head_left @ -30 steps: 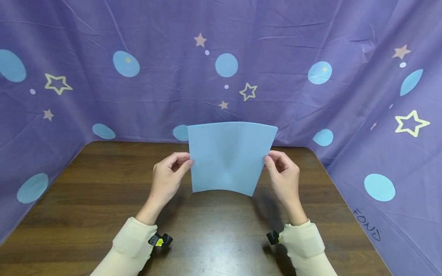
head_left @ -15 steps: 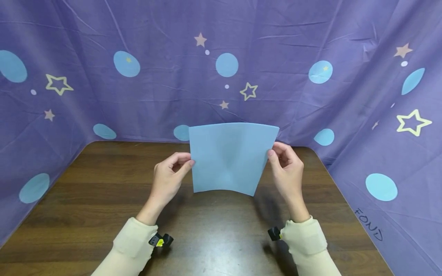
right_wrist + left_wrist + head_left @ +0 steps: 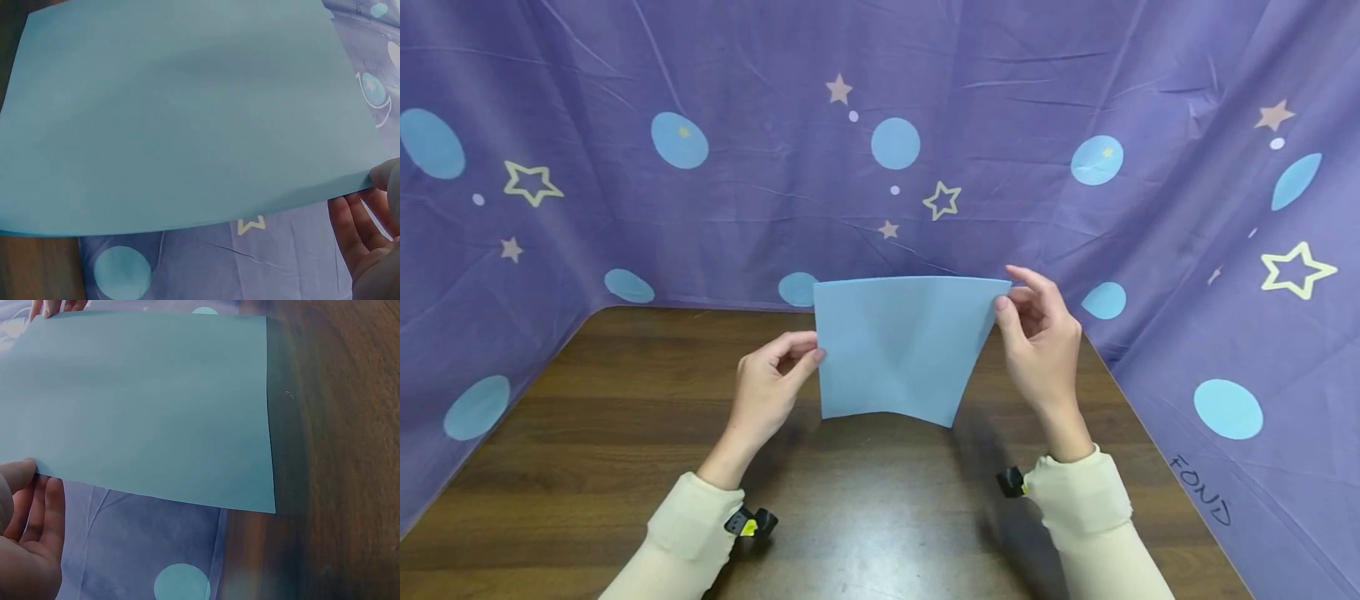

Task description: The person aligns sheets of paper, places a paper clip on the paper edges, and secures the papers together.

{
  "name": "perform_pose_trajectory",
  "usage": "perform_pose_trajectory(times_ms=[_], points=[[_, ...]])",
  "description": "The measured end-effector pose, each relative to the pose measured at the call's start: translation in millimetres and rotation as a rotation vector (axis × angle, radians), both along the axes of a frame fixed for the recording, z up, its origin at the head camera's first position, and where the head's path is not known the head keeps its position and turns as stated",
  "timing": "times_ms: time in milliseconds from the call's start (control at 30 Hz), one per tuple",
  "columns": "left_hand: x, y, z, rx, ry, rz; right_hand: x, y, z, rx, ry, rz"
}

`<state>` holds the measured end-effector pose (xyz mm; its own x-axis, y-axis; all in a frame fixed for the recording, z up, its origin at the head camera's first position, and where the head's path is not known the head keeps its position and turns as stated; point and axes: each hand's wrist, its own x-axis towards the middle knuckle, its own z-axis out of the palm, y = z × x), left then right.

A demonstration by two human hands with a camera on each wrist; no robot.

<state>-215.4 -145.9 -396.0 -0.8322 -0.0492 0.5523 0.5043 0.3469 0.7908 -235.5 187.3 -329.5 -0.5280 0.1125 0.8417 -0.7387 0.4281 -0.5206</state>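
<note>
A light blue sheet of paper (image 3: 902, 350) is held up over the table, its top and bottom edges bowed. My left hand (image 3: 769, 379) pinches the sheet's left edge near mid-height, thumb in front and fingers behind. At the upper right corner, my right hand (image 3: 1043, 350) pinches the paper between thumb and fingers. The left wrist view shows the left hand (image 3: 31, 525) gripping one long edge of the paper (image 3: 144, 412). In the right wrist view, the paper (image 3: 187, 125) fills most of the frame, with the right hand (image 3: 372, 228) at its corner.
A brown wood-grain table (image 3: 865, 517) lies beneath both hands. Purple cloth (image 3: 760, 208) printed with stars and blue dots hangs behind the table and along both sides. Black wrist cameras (image 3: 752, 522) sit at the beige sleeves.
My right hand has slid up along the paper's right edge to the upper corner, moving right too. The paper's top edge has dropped slightly. My left hand keeps its hold nearly in place.
</note>
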Motion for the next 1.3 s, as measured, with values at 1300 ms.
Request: perform_pose_trajectory(times_ms=[1300], points=[[4.9, 16.1, -0.2, -0.011, 0.051, 0.167, 3.3, -77.0, 45.7, 0.68, 0.255, -0.156]])
